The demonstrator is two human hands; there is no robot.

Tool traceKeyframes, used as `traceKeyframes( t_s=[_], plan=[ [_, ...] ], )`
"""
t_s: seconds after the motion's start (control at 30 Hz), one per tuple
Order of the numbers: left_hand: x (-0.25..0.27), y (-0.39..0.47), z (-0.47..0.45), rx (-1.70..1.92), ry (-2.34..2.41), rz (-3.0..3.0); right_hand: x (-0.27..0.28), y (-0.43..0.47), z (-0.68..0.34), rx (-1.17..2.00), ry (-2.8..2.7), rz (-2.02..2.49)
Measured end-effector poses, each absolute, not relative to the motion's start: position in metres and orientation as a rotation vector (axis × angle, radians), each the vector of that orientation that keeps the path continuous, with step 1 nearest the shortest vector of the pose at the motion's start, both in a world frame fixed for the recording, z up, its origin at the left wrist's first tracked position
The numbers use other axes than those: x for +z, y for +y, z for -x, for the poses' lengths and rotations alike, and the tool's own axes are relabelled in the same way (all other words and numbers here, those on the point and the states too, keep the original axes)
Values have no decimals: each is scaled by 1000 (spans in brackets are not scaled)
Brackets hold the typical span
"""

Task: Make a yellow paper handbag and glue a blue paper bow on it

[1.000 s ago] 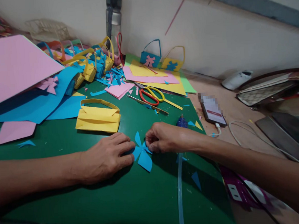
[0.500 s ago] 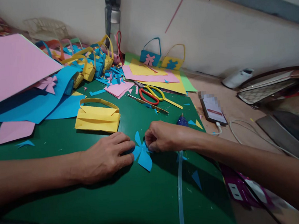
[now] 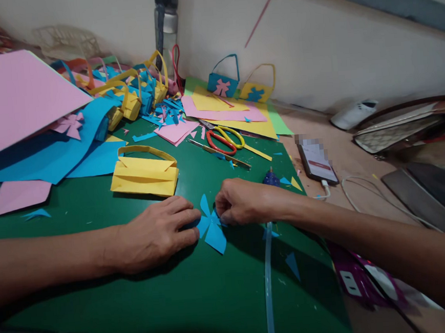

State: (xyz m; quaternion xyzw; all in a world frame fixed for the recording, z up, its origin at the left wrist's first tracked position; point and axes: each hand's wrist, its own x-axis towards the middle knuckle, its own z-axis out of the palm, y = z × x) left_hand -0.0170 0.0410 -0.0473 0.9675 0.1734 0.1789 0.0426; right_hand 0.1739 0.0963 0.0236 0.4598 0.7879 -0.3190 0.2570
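A blue paper flower (image 3: pixel 215 237) with pointed petals lies on the green table, between my two hands. From the left, my left hand (image 3: pixel 162 233) rests on the table, its bent fingers and thumb closed at the tip of the left petal. My right hand (image 3: pixel 239 203) is curled, with thumb and fingers pinching the right petal, which they partly hide. Just beyond my left hand stands a folded yellow paper bag (image 3: pixel 144 178) with a strip handle. A blue glue gun (image 3: pixel 271 177) lies partly hidden behind my right forearm, its clear glue stick (image 3: pixel 268 286) showing on the near side.
Scissors (image 3: pixel 226 139) with red and yellow handles lie by a thin metal tool (image 3: pixel 221 155). Coloured sheets (image 3: pixel 237 109), paper scraps and small finished bags (image 3: pixel 223 83) are at the back. Large pink sheets (image 3: pixel 21 103) cover the left. A phone (image 3: pixel 316 161) charges at right.
Almost nothing differs. The view has shifted very slightly; both hands stay at the blue paper flower.
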Motion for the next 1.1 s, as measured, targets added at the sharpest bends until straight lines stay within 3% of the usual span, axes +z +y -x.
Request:
traceKeyframes(
  t_s=[1.1],
  plan=[
    [-45, 41, 17, 555, 540, -2976, 28, 88, -173, -571, 2281, -1172]
  ],
)
